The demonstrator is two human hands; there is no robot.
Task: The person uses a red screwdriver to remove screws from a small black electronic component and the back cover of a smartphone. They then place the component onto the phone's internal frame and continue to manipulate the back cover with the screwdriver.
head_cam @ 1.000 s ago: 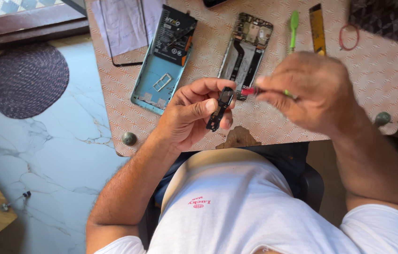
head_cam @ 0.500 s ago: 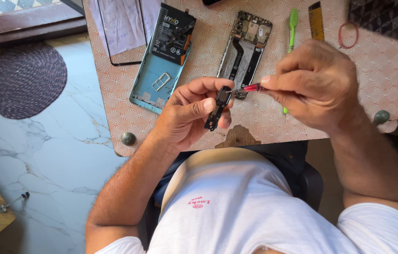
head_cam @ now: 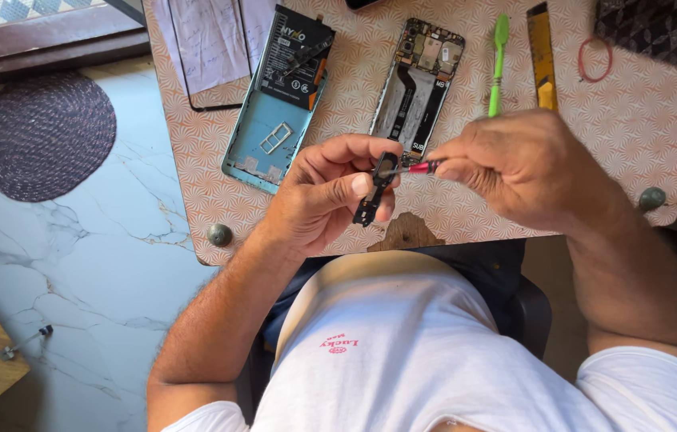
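Just above the near table edge, the left hand (head_cam: 322, 196) pinches a small black phone part (head_cam: 372, 192) upright between thumb and fingers, while the right hand (head_cam: 526, 172) grips a red-handled tool (head_cam: 417, 168), its tip touching that part. Beyond them on the patterned table (head_cam: 634, 128) lie an opened phone frame (head_cam: 418, 84), a blue back cover (head_cam: 262, 136) with a black labelled battery (head_cam: 298, 56) on its far end, a green pry tool (head_cam: 498, 60), a yellow strip (head_cam: 542, 56), and a red rubber band (head_cam: 594, 58).

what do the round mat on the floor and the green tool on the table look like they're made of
Round mat: woven fibre or cord, dark purple, matt; spiral ribs show, exact fibre unclear. Green tool: likely plastic, bright, smooth, slightly glossy, moulded in one piece.
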